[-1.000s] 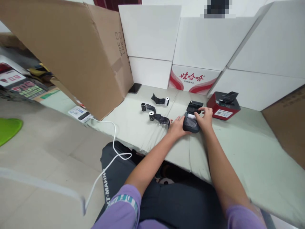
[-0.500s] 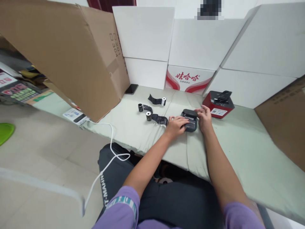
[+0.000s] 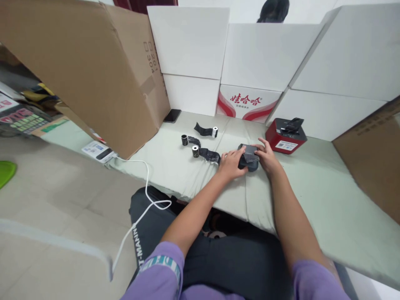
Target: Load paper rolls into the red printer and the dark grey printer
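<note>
A small dark portable label printer [image 3: 250,151] lies on the cloth-covered table, its lid down, with a black strip [image 3: 249,158] showing at the front. My left hand [image 3: 230,165] grips its left side, thumb low and fingers on top. At the right edge, my right hand [image 3: 268,159] holds the lid side with its fingertips, index finger raised. To the left sit three small rolls with black printed tails: a near roll [image 3: 195,151], whose tail reaches my left hand, a middle roll [image 3: 184,140] and a far roll [image 3: 214,132].
A red and black box [image 3: 286,135] stands just right of my right hand. White boxes [image 3: 192,41] wall the back, cardboard [image 3: 125,75] the left side. A phone [image 3: 172,116] lies at the back left. A white cable [image 3: 146,175] hangs off the front edge. Behind, a person's head shows.
The printer's lid, raised before, has swung down over its body. My right hand has shifted slightly forward and down along the right edge; my left hand has stayed beside the printer.
</note>
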`<state>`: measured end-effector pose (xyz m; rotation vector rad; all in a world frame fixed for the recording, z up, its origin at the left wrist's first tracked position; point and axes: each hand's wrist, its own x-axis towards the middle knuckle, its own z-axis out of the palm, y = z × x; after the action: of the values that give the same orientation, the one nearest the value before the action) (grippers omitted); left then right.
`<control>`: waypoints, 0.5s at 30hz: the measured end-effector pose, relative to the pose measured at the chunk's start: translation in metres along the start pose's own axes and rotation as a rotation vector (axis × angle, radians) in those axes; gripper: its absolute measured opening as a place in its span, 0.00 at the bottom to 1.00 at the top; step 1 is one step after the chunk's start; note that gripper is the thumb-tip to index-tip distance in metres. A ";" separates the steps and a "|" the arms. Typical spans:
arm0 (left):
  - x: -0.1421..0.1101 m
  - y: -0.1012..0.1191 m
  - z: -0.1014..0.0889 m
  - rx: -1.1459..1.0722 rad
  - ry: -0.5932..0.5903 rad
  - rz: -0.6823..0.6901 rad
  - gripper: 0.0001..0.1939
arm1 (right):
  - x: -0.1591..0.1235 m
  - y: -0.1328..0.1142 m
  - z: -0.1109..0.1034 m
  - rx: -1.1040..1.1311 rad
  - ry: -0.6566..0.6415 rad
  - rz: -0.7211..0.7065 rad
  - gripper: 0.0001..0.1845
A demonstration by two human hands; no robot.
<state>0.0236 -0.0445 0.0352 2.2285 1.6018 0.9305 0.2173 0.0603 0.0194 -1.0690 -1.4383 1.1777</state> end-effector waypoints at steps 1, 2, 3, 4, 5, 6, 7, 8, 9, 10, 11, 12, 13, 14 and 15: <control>0.000 0.001 0.000 0.008 0.006 0.002 0.41 | 0.000 0.000 0.002 0.005 0.002 -0.003 0.40; 0.001 0.002 0.001 0.016 0.010 0.005 0.40 | 0.001 0.000 0.003 0.010 0.008 -0.010 0.40; 0.001 0.002 0.001 0.021 0.011 0.009 0.39 | 0.000 0.001 0.004 0.012 0.020 -0.019 0.39; 0.000 0.002 0.001 0.020 0.009 0.011 0.38 | -0.001 0.002 0.004 0.007 0.048 -0.027 0.39; 0.000 0.001 0.001 0.012 0.008 0.012 0.37 | -0.003 0.004 0.004 -0.008 0.093 -0.032 0.38; 0.000 -0.001 0.001 -0.006 0.011 0.015 0.36 | -0.006 0.005 0.003 -0.031 0.150 -0.029 0.37; -0.001 -0.002 0.001 -0.033 0.019 0.022 0.36 | -0.011 0.005 0.001 -0.059 0.212 -0.013 0.35; -0.001 -0.004 0.001 -0.072 0.033 0.034 0.36 | -0.018 0.004 -0.002 -0.089 0.264 0.012 0.33; 0.000 -0.007 0.002 -0.122 0.054 0.044 0.36 | -0.026 0.003 -0.004 -0.122 0.290 0.038 0.31; 0.001 -0.009 0.004 -0.181 0.080 0.047 0.35 | -0.035 0.000 -0.005 -0.160 0.284 0.057 0.28; 0.002 -0.011 0.005 -0.245 0.107 0.042 0.35 | -0.044 -0.003 -0.005 -0.203 0.250 0.065 0.27; 0.003 -0.014 0.008 -0.311 0.134 0.030 0.35 | -0.053 -0.008 -0.002 -0.253 0.193 0.059 0.26; 0.004 -0.016 0.010 -0.379 0.159 0.014 0.34 | -0.062 -0.013 0.004 -0.311 0.128 0.041 0.26; 0.006 -0.017 0.013 -0.444 0.183 -0.003 0.34 | -0.069 -0.018 0.012 -0.376 0.074 0.021 0.28; 0.007 -0.019 0.016 -0.504 0.205 -0.016 0.33 | -0.074 -0.023 0.023 -0.447 0.044 0.007 0.31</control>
<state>0.0203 -0.0288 0.0155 1.8161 1.2695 1.4121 0.2053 -0.0193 0.0303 -1.3924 -1.7086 0.8470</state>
